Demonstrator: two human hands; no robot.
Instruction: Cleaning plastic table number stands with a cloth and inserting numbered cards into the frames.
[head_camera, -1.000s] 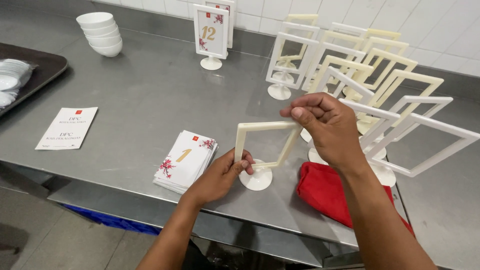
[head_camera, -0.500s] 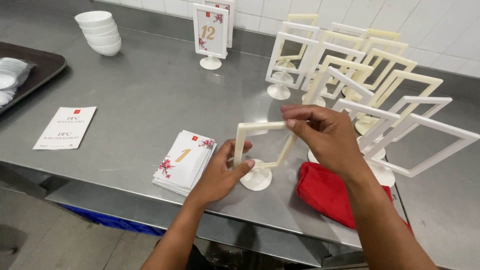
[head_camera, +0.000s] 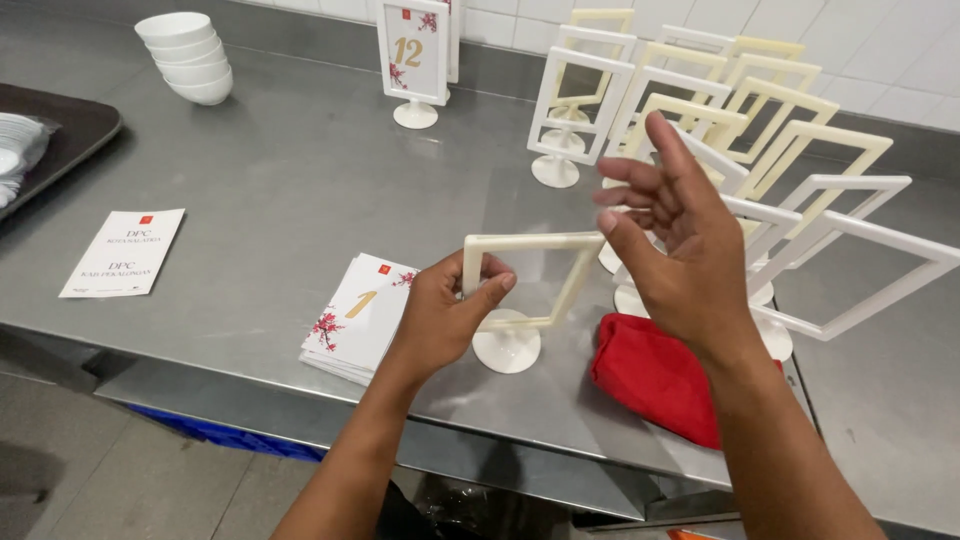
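Lifted clear of the frame now, the right hand (head_camera: 670, 240) has come off the top bar it was pinching a moment ago and hangs above and to the right of it, fingers spread wide, holding nothing. The left hand (head_camera: 445, 315) has stayed put, thumb and fingers closed on the left upright of the cream sign holder (head_camera: 520, 290), which stands on its round foot on the steel counter (head_camera: 280, 190), tilted a little to the left.

With only one hand on it, the holder looks easy to twist or tip; a nudge from the left hand could slide the foot toward the counter's near edge, just below that hand. The stack of number cards (head_camera: 360, 315) sits touching the left wrist, so a careless sweep would likely scatter them. Close behind the right hand, the crowd of empty frames (head_camera: 760, 170) stands packed together, and I'd judge a backward flick of those open fingers could topple several at once.

The red cloth (head_camera: 655, 375) beneath the right wrist is partly covered by the forearm. Whether the held frame has a clear pane in it I cannot tell. A dark tray (head_camera: 70, 135) far left of the left hand is cut off by the picture edge, its contents unclear.
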